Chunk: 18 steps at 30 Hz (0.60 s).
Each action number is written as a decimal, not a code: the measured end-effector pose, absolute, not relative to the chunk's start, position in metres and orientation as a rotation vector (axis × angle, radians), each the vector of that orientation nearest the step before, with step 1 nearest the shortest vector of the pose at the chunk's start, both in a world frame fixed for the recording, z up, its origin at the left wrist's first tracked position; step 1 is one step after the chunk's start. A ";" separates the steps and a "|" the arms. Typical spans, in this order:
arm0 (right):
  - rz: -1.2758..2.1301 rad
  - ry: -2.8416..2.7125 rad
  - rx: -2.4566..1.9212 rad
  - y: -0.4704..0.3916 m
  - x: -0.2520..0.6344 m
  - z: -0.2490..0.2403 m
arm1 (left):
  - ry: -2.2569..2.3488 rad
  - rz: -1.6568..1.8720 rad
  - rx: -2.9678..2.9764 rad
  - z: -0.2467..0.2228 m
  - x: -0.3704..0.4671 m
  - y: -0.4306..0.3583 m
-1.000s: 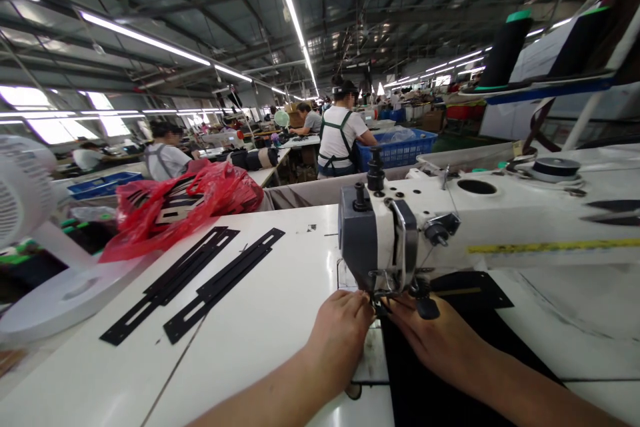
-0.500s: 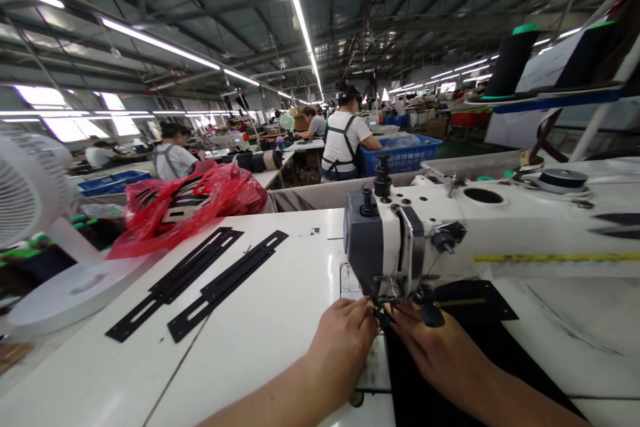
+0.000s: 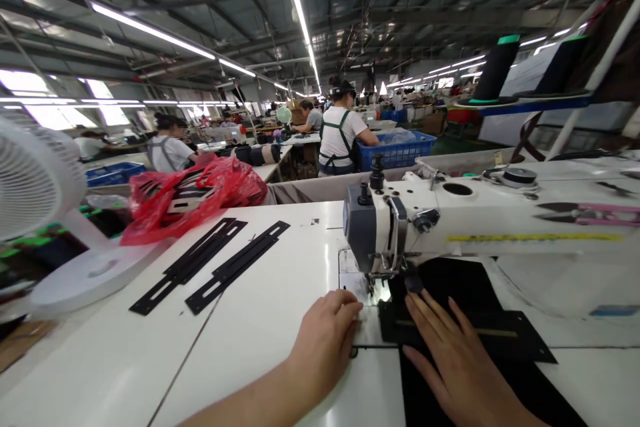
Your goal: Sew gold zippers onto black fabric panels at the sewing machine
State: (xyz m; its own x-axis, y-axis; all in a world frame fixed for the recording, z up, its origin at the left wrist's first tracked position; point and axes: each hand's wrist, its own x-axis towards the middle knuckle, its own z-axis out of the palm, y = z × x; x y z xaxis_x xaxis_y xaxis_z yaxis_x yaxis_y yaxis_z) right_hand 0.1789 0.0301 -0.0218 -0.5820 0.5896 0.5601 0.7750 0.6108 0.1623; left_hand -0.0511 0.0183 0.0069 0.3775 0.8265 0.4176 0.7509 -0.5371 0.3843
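My right hand (image 3: pixel 450 340) lies flat with fingers spread, pressing a black slotted strip (image 3: pixel 530 335) onto a black fabric piece (image 3: pixel 450 275). The strip's slot shows a tan line. My left hand (image 3: pixel 327 327) rests left of the needle plate, its fingers curled together; whatever they may pinch is hidden. Just beyond both hands is the head of a white and grey sewing machine (image 3: pixel 363 230). Its lit needle area stands between the left fingertips and the strip's left end. More black slotted strips (image 3: pixel 237 263) lie in two groups on the table's left.
A red plastic bag (image 3: pixel 200 197) of cut pieces sits at the table's back left, beside a white fan (image 3: pixel 90 267). Pink-handled snips (image 3: pixel 585 213) lie on the machine arm. Black thread cones (image 3: pixel 495 70) stand at right. A co-worker (image 3: pixel 340 133) sits ahead by a blue crate (image 3: pixel 400 150).
The strip and fabric have come out from under the machine's needle area toward me and rightward. My right hand has flattened over them; my left hand has drawn back slightly left, off the work.
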 end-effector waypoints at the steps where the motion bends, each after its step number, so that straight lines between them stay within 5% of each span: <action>1: -0.564 -2.397 -1.070 0.018 0.180 -0.021 | 1.491 0.862 2.409 0.009 -0.049 0.008; 11: -0.026 -2.325 -1.091 -0.008 0.192 0.004 | 1.504 0.929 1.845 0.016 -0.022 -0.044; 18: -0.047 -2.389 -1.146 0.054 0.216 0.037 | 1.237 1.001 1.345 0.012 -0.012 -0.062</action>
